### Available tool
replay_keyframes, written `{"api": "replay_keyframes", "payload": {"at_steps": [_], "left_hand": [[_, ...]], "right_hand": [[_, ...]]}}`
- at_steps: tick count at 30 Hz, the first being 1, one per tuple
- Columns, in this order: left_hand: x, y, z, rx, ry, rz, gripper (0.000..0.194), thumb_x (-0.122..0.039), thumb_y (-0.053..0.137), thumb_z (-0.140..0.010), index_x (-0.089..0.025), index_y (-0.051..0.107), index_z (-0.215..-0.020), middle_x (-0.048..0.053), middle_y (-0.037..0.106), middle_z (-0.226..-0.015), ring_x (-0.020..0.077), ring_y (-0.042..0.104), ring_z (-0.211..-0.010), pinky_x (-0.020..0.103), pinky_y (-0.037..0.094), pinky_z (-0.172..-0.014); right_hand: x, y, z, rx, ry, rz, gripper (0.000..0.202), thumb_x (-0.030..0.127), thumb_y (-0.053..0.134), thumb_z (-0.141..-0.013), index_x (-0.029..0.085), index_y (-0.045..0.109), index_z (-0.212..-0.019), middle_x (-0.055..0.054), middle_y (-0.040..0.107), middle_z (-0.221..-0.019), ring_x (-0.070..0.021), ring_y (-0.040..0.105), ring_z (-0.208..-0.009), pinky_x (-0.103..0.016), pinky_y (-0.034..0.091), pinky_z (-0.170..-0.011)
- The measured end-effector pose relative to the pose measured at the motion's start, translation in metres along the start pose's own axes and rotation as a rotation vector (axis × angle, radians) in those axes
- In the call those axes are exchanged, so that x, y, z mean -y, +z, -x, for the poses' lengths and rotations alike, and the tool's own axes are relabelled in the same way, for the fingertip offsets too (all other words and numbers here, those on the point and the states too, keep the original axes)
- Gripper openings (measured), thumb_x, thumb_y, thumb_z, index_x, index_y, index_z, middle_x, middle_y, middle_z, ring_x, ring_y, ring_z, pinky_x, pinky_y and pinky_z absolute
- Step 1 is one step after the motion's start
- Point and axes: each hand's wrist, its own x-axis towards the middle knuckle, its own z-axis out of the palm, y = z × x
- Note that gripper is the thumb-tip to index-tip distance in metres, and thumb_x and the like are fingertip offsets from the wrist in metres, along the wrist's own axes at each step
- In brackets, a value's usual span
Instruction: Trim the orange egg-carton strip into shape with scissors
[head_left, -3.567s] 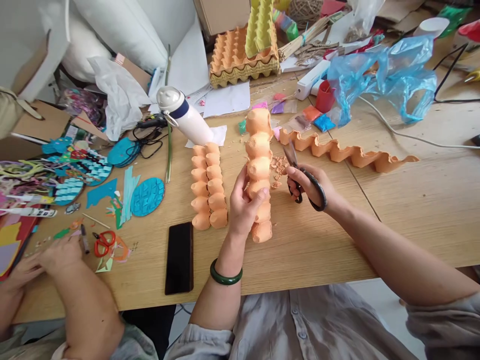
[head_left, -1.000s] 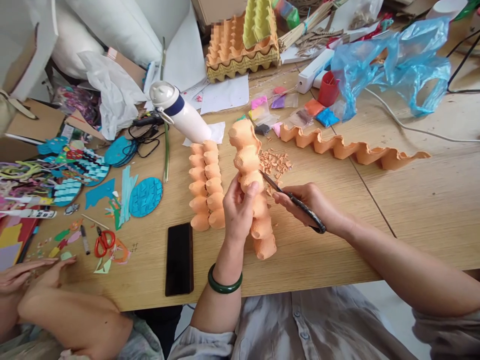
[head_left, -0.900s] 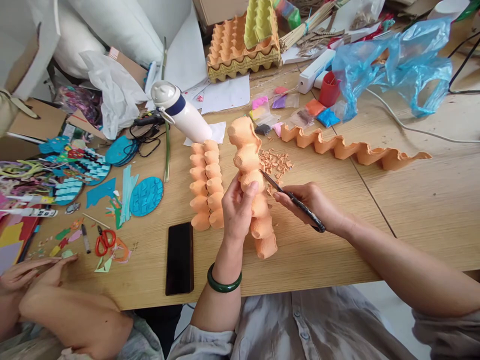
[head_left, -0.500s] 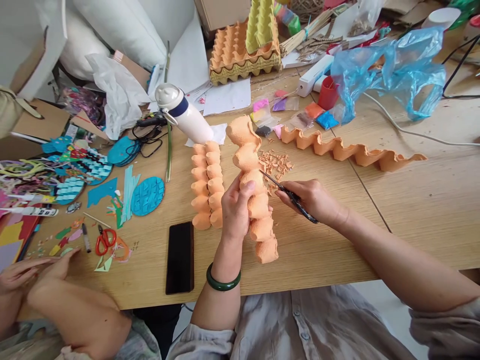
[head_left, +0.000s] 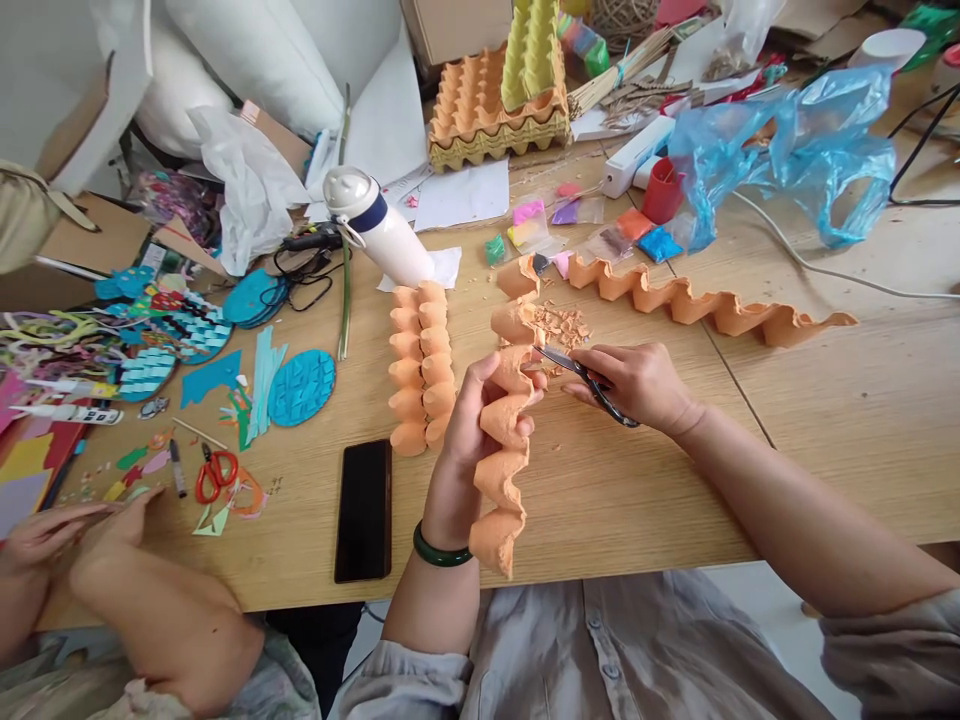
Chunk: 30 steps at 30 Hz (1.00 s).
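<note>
My left hand (head_left: 470, 415) is closed round the middle of an orange egg-carton strip (head_left: 501, 475), which is tilted so its wavy edge faces right. In my right hand (head_left: 637, 388) is a pair of dark-handled scissors (head_left: 598, 388); the blade tips meet the strip's right edge near its upper half. Behind the blades lies a heap of orange scraps (head_left: 562, 325). Two trimmed rows of orange carton cups (head_left: 420, 370) stand left of my left hand. Another wavy orange carton strip (head_left: 712, 305) lies on the table to the right.
A black phone (head_left: 364, 512) lies near the front edge. A white bottle (head_left: 382, 230) stands behind the cup rows. Stacked egg trays (head_left: 495, 110) and a blue plastic bag (head_left: 787, 150) are at the back. At left, another person's hands (head_left: 82, 530) rest near red-handled scissors (head_left: 216, 474).
My left hand has turned the carton strip, so its wavy cut side shows more and its lower end has swung left towards my wrist. The scissors stay at its right edge.
</note>
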Motion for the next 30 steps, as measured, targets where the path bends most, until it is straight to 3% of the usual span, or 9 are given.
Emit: {"api": "replay_keyframes", "payload": {"at_steps": [2, 7, 9, 11, 15, 19, 26, 30], "left_hand": [[-0.002, 0.002, -0.001, 0.010, -0.079, 0.117, 0.044, -0.064, 0.065, -0.088, -0.023, 0.076, -0.099, 0.009, 0.076, -0.096, 0.0201, 0.070, -0.077, 0.022, 0.045, -0.043], [0.000, 0.005, -0.004, -0.110, -0.016, 0.128, 0.035, -0.057, 0.071, -0.085, -0.024, 0.077, -0.093, 0.004, 0.074, -0.085, 0.0134, 0.060, -0.057, 0.024, 0.046, -0.043], [0.003, 0.005, -0.005, -0.106, -0.012, 0.088, 0.035, -0.058, 0.071, -0.086, -0.024, 0.078, -0.090, 0.004, 0.073, -0.084, 0.0122, 0.057, -0.053, 0.025, 0.047, -0.043], [0.005, 0.006, -0.005, -0.088, -0.025, 0.052, 0.035, -0.057, 0.073, -0.085, -0.023, 0.078, -0.088, 0.004, 0.072, -0.085, 0.0121, 0.057, -0.055, 0.025, 0.048, -0.043], [0.010, 0.013, -0.004, -0.029, -0.072, -0.005, 0.037, -0.056, 0.076, -0.083, -0.019, 0.075, -0.089, 0.002, 0.069, -0.084, 0.0115, 0.059, -0.058, 0.026, 0.055, -0.046], [0.017, 0.020, -0.003, 0.060, -0.124, -0.029, 0.041, -0.059, 0.080, -0.079, -0.022, 0.074, -0.093, 0.000, 0.065, -0.079, 0.0140, 0.063, -0.062, 0.030, 0.061, -0.052], [0.025, 0.019, -0.004, 0.084, -0.100, -0.059, 0.038, -0.056, 0.081, -0.079, -0.024, 0.075, -0.099, 0.000, 0.067, -0.079, 0.0152, 0.064, -0.062, 0.031, 0.061, -0.052], [0.024, 0.019, -0.008, 0.133, -0.130, 0.042, 0.041, -0.061, 0.077, -0.083, -0.025, 0.076, -0.102, 0.005, 0.076, -0.093, 0.0238, 0.073, -0.079, 0.040, 0.064, -0.062]], "right_hand": [[0.001, -0.003, -0.001, 0.043, 0.006, -0.075, 0.067, 0.077, 0.048, -0.096, 0.017, 0.077, -0.103, -0.006, 0.066, -0.072, -0.0156, 0.054, -0.062, -0.028, 0.027, -0.057], [-0.002, -0.026, -0.005, 0.305, 0.153, -0.315, 0.063, 0.081, 0.062, -0.086, 0.019, 0.073, -0.092, 0.001, 0.057, -0.065, -0.0129, 0.045, -0.057, -0.028, 0.030, -0.057], [-0.003, -0.034, -0.006, 0.336, 0.214, -0.490, 0.061, 0.078, 0.067, -0.085, 0.018, 0.073, -0.092, 0.001, 0.057, -0.067, -0.0131, 0.047, -0.060, -0.028, 0.031, -0.055], [-0.001, -0.037, -0.007, 0.279, 0.251, -0.660, 0.058, 0.076, 0.069, -0.086, 0.018, 0.071, -0.096, 0.001, 0.058, -0.070, -0.0134, 0.050, -0.062, -0.028, 0.035, -0.056], [0.011, -0.024, -0.008, 0.018, 0.333, -0.904, 0.057, 0.072, 0.076, -0.083, 0.019, 0.065, -0.102, -0.003, 0.066, -0.083, -0.0170, 0.063, -0.075, -0.031, 0.052, -0.070], [0.018, -0.004, -0.008, -0.145, 0.414, -1.054, 0.056, 0.067, 0.082, -0.080, 0.020, 0.062, -0.102, 0.002, 0.063, -0.071, -0.0163, 0.064, -0.062, -0.032, 0.055, -0.061], [0.017, -0.002, -0.010, -0.136, 0.435, -1.079, 0.048, 0.050, 0.093, -0.071, 0.020, 0.062, -0.092, 0.003, 0.063, -0.071, -0.0144, 0.065, -0.058, -0.030, 0.054, -0.055], [0.016, 0.003, -0.011, -0.189, 0.526, -1.208, 0.048, 0.044, 0.096, -0.065, 0.021, 0.063, -0.092, 0.005, 0.063, -0.069, -0.0145, 0.065, -0.058, -0.031, 0.057, -0.056]]}}
